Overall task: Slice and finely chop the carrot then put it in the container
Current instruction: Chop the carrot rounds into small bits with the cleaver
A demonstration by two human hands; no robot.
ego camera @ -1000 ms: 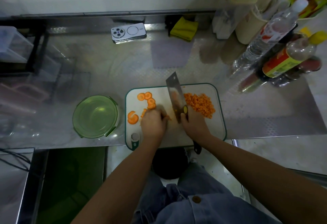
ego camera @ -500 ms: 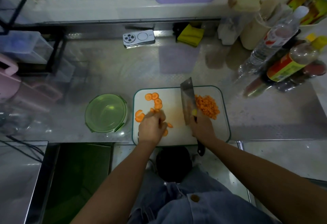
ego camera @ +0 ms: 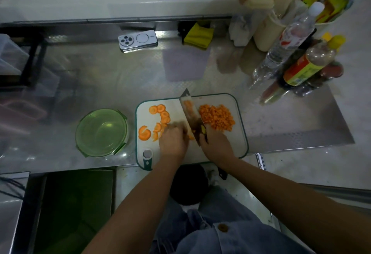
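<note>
The cleaver (ego camera: 190, 113) has shifted left across the cutting board (ego camera: 235, 145) since half a second ago, away from the chopped pile and up against the left hand, closing the gap that was between them. The right hand (ego camera: 215, 145) grips the cleaver at the root of the blade, fingers wrapped round the handle, whose dark end sticks out past the board's near edge. The blade runs away from the person, its tip past the far edge. The left hand (ego camera: 173, 143) lies knuckles up just left of the blade. Its fingertips are blurred, so I cannot tell whether they hold anything.

Round carrot slices (ego camera: 160, 113) lie in a loose arc on the board's left half. The finely chopped carrot (ego camera: 217, 118) is heaped right of the blade. The green round container (ego camera: 101, 133) stands just left of the board on the steel counter (ego camera: 100, 85), with no carrot in it. A phone (ego camera: 137, 41) and a yellow cloth (ego camera: 197, 36) lie at the back, and bottles (ego camera: 289, 43) stand at the right.
</note>
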